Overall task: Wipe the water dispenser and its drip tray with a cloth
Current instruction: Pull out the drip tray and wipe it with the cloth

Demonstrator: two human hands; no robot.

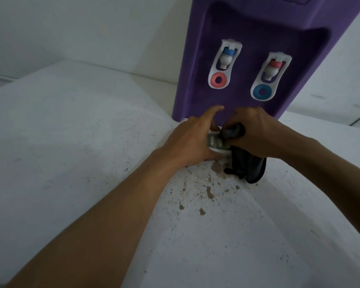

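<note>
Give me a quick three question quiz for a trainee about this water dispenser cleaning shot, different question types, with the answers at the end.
1. True or false: the right hand grips the dark cloth.
2. Multiple choice: what does the left hand hold? A) a tap B) the white drip tray C) a bottle
3. Fill in: the tap on the left side of the purple dispenser has a ___ cap above a pink ring.

Key: 1 true; 2 B; 3 blue
</note>
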